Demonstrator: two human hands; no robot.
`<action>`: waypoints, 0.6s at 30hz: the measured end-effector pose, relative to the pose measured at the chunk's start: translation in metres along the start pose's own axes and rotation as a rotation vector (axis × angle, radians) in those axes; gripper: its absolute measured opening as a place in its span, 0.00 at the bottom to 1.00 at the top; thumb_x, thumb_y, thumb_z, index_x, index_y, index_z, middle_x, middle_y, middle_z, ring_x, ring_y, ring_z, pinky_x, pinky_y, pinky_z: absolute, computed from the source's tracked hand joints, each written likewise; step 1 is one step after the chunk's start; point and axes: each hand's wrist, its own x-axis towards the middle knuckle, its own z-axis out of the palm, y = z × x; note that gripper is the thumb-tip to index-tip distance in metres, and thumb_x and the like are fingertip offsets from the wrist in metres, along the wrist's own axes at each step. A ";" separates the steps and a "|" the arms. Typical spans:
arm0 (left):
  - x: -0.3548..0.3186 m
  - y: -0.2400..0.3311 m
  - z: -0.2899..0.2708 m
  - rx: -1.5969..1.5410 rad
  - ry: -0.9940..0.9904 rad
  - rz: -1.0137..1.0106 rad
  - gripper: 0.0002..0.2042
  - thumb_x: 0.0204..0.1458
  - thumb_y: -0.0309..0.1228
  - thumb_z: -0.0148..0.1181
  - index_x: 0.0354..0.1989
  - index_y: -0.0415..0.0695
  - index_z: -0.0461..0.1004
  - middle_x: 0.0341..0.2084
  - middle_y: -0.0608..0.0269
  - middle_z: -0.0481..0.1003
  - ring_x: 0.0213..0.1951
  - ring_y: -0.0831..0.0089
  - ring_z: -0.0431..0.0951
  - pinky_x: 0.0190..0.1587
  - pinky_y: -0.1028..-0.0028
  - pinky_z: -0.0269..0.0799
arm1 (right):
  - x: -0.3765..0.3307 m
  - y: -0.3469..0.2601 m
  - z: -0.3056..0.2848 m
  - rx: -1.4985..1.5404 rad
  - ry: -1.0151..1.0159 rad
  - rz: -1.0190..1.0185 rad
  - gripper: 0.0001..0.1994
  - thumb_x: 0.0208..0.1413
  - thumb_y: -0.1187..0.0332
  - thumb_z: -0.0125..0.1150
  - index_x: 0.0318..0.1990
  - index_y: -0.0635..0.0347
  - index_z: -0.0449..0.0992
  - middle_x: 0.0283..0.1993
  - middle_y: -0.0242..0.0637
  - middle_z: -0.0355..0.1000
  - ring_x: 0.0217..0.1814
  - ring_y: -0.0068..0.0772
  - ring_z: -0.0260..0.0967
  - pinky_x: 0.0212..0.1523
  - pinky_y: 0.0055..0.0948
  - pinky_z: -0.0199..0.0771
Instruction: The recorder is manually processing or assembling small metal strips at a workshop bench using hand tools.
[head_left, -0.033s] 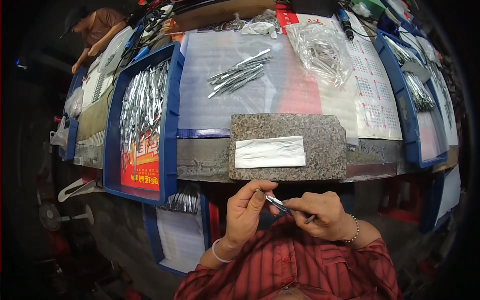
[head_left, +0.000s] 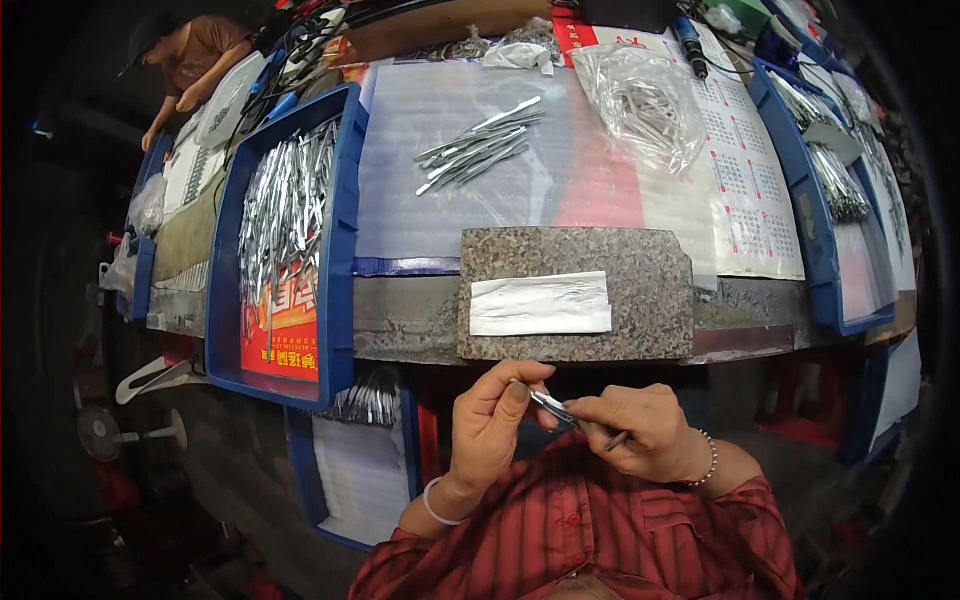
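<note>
Left hand (head_left: 485, 425): thumb and fingers are pinched on the far end of a slim metal piece (head_left: 550, 402); a white band (head_left: 437, 505) is worn on the wrist.
Right hand (head_left: 645, 425): fingers are curled around the near part of the same piece, its dark end (head_left: 619, 440) being left to stick out below; a beaded bracelet (head_left: 712, 460) is worn.
Metal piece: held aslant in the air between both hands, in front of the red striped shirt (head_left: 540, 520); whether one strip or several are gripped cannot be told.
Stone slab (head_left: 650, 300): set at the near edge of the tabletop (head_left: 400, 325), with a folded white cloth or paper (head_left: 540, 305) laid on it.
Loose strips (head_left: 485, 145): heaped beyond the slab on clear plastic sheeting (head_left: 400, 180).
Clear bag (head_left: 650, 110): placed right of the heap, pale pieces being seen inside.
Left tray (head_left: 345, 240): blue, partly filled with silvery strips (head_left: 285, 200) above a red printed sheet (head_left: 285, 340).
Right tray (head_left: 808, 230): blue, also loaded with strips (head_left: 838, 190).
Co-worker (head_left: 205, 60): seen at upper left, dressed in brown.
</note>
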 end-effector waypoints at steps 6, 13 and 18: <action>0.000 0.006 -0.005 0.101 0.020 -0.011 0.13 0.65 0.34 0.50 0.46 0.35 0.74 0.30 0.64 0.73 0.31 0.81 0.75 0.37 0.82 0.70 | -0.005 0.002 0.023 0.003 0.029 -0.020 0.18 0.46 0.78 0.64 0.48 0.64 0.75 0.22 0.33 0.65 0.19 0.32 0.68 0.19 0.30 0.68; -0.003 0.007 -0.012 0.049 -0.059 -0.055 0.09 0.64 0.28 0.52 0.44 0.34 0.74 0.35 0.61 0.73 0.33 0.78 0.78 0.38 0.80 0.73 | 0.003 -0.001 0.009 0.005 -0.033 -0.061 0.13 0.45 0.78 0.66 0.41 0.63 0.77 0.19 0.33 0.63 0.15 0.32 0.65 0.15 0.30 0.64; 0.012 0.028 -0.020 0.174 -0.160 -0.041 0.05 0.58 0.20 0.57 0.40 0.34 0.77 0.35 0.58 0.75 0.33 0.74 0.79 0.36 0.78 0.74 | 0.013 0.004 -0.009 0.022 -0.079 -0.095 0.12 0.44 0.76 0.67 0.39 0.63 0.77 0.19 0.33 0.64 0.16 0.32 0.66 0.15 0.29 0.64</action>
